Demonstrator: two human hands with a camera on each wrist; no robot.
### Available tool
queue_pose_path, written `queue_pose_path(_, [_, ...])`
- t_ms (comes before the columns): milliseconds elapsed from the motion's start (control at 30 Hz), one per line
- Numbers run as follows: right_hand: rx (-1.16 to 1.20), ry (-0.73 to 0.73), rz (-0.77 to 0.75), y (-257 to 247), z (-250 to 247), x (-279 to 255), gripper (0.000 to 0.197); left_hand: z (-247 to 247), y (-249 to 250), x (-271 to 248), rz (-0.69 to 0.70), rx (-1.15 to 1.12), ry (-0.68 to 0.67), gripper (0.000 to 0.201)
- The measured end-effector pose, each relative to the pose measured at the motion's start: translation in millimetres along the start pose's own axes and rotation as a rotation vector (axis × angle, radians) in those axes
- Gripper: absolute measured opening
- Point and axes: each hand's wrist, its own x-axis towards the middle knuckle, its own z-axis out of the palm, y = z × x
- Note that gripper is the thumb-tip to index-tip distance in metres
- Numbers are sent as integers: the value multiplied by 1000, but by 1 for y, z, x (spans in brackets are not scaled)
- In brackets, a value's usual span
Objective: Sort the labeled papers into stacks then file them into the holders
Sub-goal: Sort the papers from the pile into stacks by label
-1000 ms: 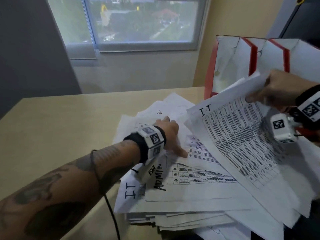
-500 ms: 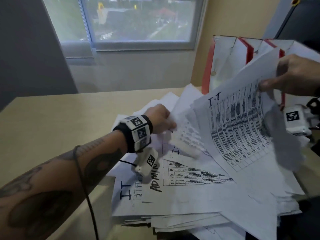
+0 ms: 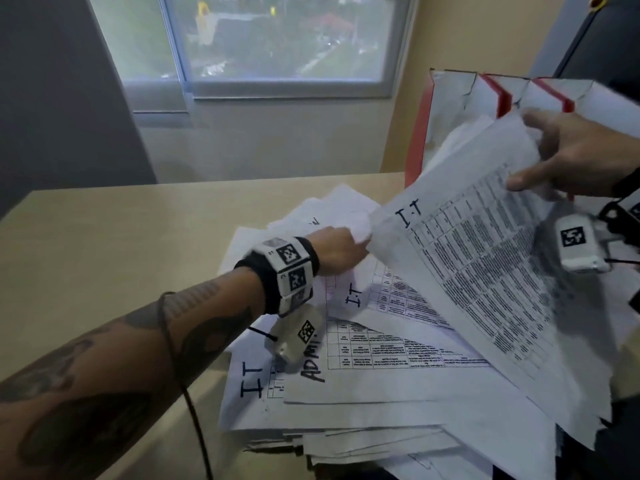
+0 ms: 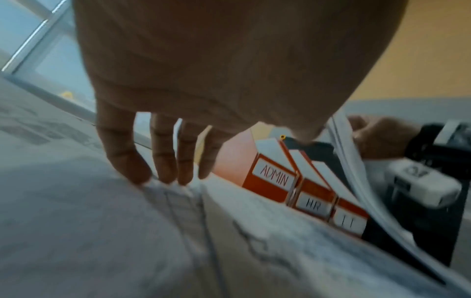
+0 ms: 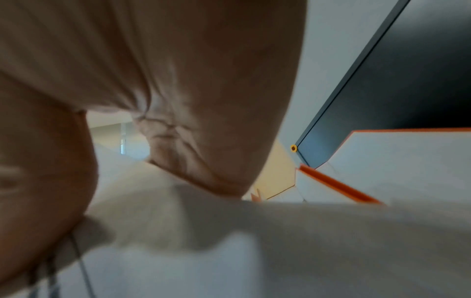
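Desk (image 3: pixel 104 237): three holders (image 4: pixel 305 191), two hands.

Matt paper sheets (image 3: pixel 398 393); smooth wood-look desk (image 3: pixel 121 244).

A light wooden table (image 3: pixel 114 258) stood below a window. A loose, untidy pile of printed papers (image 3: pixel 381 403) lay on its near right part, reaching to the near edge. Top sheets bore handwritten labels reading IT and ADMIN. At the far right stood a row of three orange file holders (image 4: pixel 303 193), labelled ADMIN, HR and IT. The table's left side showed bare wood.
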Motion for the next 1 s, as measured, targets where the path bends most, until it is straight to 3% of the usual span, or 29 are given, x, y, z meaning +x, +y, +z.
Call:
queue_pose_path(100, [1, 64, -12, 12, -18, -6, 41, 17, 4, -1, -95, 344, -53, 97])
queue_pose_path(133, [-17, 59, -28, 19, -25, -4, 46, 21, 5, 1, -95, 405, -63, 103])
queue_pose_path(200, [-7, 72, -41, 27, -33, -7, 23, 25, 8, 6, -114, 429, -67, 106])
queue_pose_path(300, [-26, 90, -84, 37, -43, -6, 38, 20, 3, 16, -125, 293, -14, 96])
queue_pose_path(367, [33, 64, -42, 27, -39, -14, 16, 15, -2, 19, -132, 156, 56, 80])
queue_pose_path(433, [-27, 30, -45, 22, -36, -15, 63, 10, -9, 22, -149, -43, 119, 58])
queue_pose_path(467, [-8, 42, -62, 17, -30, -16, 67, 8, -13, 24, -143, -163, 135, 46])
queue_pose_path(533, [-2, 8, -88, 14, -23, -14, 62, 5, -17, 25, -70, -330, 182, 20])
queue_pose_path(567, [-5, 6, -89, 9, -15, -13, 46, 2, -17, 23, -6, -363, 227, 8])
queue_pose_path(600, [19, 21, -84, 3, -6, -15, 22, -2, -15, 20, 71, -389, 271, 7])
queue_pose_path(633, [25, 12, -100, 0, -1, -13, 12, -6, -10, 15, 142, -426, 298, 12])
queue_pose_path(667, [31, -7, -122, -2, 5, -9, 23, -11, -4, 10, 210, -489, 309, 11])
queue_pose_path(767, [75, -32, -97, -10, 19, -5, 22, -27, 11, -1, 394, -655, 283, 3])
queue_pose_path(833, [80, 11, -101, -11, 17, 1, 47, -37, 18, -9, 452, -744, 309, 6])
queue_pose_path(933, [236, 220, -241, -19, 17, -2, 60, -56, 27, -27, 409, -1093, 200, 43])
queue_pose_path(1000, [357, 437, -306, -27, 14, -4, 79, -64, 25, -32, 461, -1227, 144, 66])
